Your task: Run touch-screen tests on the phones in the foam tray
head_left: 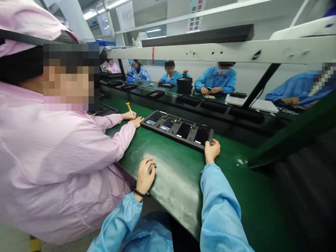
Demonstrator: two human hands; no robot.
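A black tray with several compartments lies on the green table, a dark phone-like panel in each. White labels and small yellow tabs show on some of the panels. My right hand grips the tray's right end, thumb on top at the near corner. At the table's front edge, my left hand hovers or rests with loosely bent fingers, apart from the tray and holding nothing. A black bead bracelet circles my left wrist.
To my left sits a co-worker in pink, one hand touching the tray's left end, the other holding a yellow-and-white tool. Beyond the tray run a dark conveyor with more black trays and co-workers in blue. A slanted post stands at right.
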